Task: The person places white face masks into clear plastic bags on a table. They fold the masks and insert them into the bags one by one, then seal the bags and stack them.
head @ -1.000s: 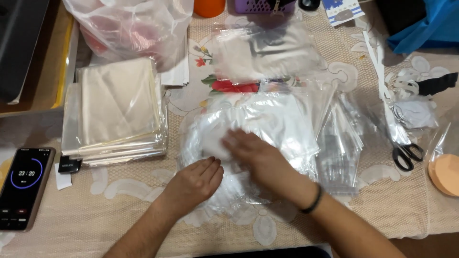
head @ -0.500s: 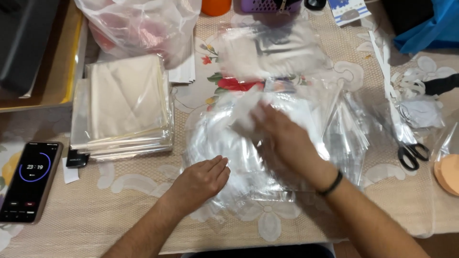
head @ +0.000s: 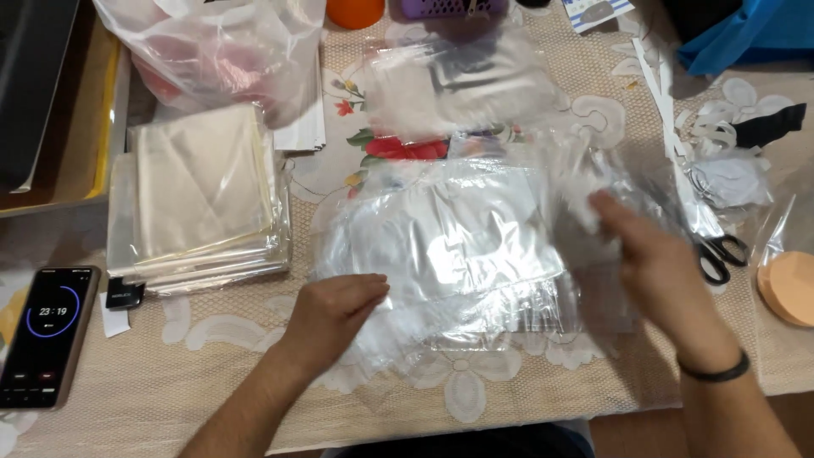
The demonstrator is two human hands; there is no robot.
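Hands are separating now: our right hand point(head: 653, 254) is swinging rightward, pinching a clear plastic sleeve point(head: 593, 182), while our left hand point(head: 335, 314) is pressing flat, fingers spread, on the bag pile point(head: 458, 246).

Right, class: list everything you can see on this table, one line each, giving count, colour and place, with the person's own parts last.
Clear plastic bags: a loose pile, transparent, table centre.
Packed cream cloth stack: one stack, cream in clear sleeves, left of centre.
Large plastic bag: one, translucent with red inside, top left.
Phone: one, black, showing a timer, bottom left.
Scissors: one pair, black handles, right.
Round pad: one, peach, far right edge.
Blue bag: one, top right.
Orange cup: one, top edge.
Tablecloth: one, beige lace with flowers.
Wristband: one, black, right wrist.
Left hand: pressing on the pile's near edge.
Right hand: blurred, at the pile's right side.
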